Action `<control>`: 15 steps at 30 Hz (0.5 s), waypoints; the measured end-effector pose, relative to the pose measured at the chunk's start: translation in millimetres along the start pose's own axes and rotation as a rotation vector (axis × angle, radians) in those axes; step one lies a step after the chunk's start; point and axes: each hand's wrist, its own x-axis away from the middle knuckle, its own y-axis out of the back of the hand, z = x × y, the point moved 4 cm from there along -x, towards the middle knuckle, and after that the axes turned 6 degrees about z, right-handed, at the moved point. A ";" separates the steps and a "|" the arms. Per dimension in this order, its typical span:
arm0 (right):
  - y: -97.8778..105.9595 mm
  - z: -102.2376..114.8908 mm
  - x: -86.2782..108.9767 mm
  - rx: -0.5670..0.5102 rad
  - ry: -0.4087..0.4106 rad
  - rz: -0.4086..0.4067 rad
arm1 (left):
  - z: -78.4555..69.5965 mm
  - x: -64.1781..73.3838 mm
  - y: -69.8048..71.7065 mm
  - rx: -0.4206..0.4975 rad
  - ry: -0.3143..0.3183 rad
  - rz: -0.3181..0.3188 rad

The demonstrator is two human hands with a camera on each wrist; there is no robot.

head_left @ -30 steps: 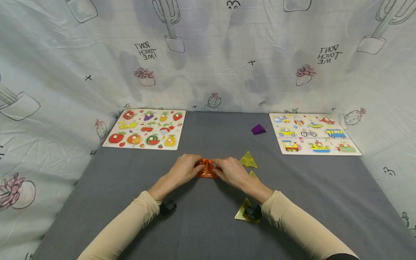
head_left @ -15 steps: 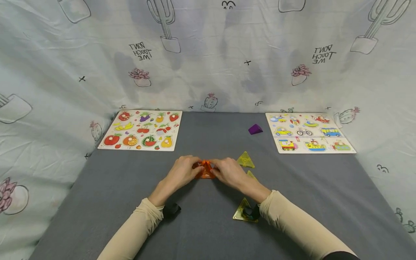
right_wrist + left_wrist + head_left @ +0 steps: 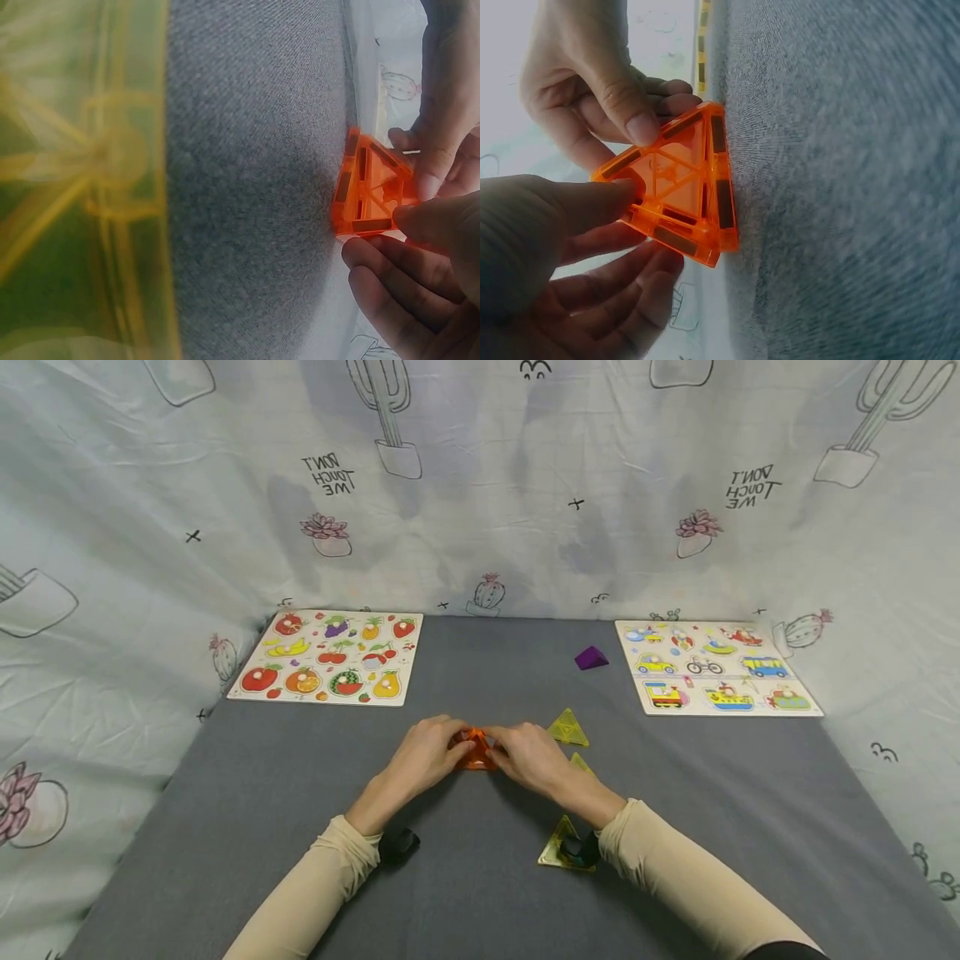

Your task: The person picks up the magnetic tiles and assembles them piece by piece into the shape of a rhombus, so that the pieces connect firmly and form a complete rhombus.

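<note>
Desk [image 3: 480, 893], head view: its far edge met the patterned cloth [image 3: 480, 518]; its side edges slanted outward toward the person, each well apart from the hands.
Boards, head view: the fruit board [image 3: 326, 657] lay at the far left corner and the vehicle board [image 3: 720, 668] at the far right, with a broad stretch of grey between and the purple block [image 3: 592, 658] just beside the vehicle board.
Yellow tiles [image 3: 567, 729], head view: three lay on the right side, one just beyond the right hand [image 3: 531, 760], one partly behind it, one partly under its wrist strap [image 3: 581, 849].
Hands, head view: the left hand [image 3: 426, 752] and the right hand were both narrow, pinching opposite sides of the orange piece [image 3: 477, 756], which stood mid-desk, wide at the base and narrowing upward.
Orange piece, left wrist view: see-through, triangular, with dark bars along its edges; the left thumb pressed its face, the right thumb its rim. Its base seemed to rest on the desk.
Orange piece, right wrist view: the right thumb lay on it, the other fingers curled beside it; the left thumb touched the opposite side.
Grey weave, right wrist view: it ran between the hands and a yellow tile close to the camera.
</note>
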 end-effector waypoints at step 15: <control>1.7 -2.9 3.1 0.054 0.038 -0.037 | -5.5 0.2 -1.4 0.093 -0.137 -0.104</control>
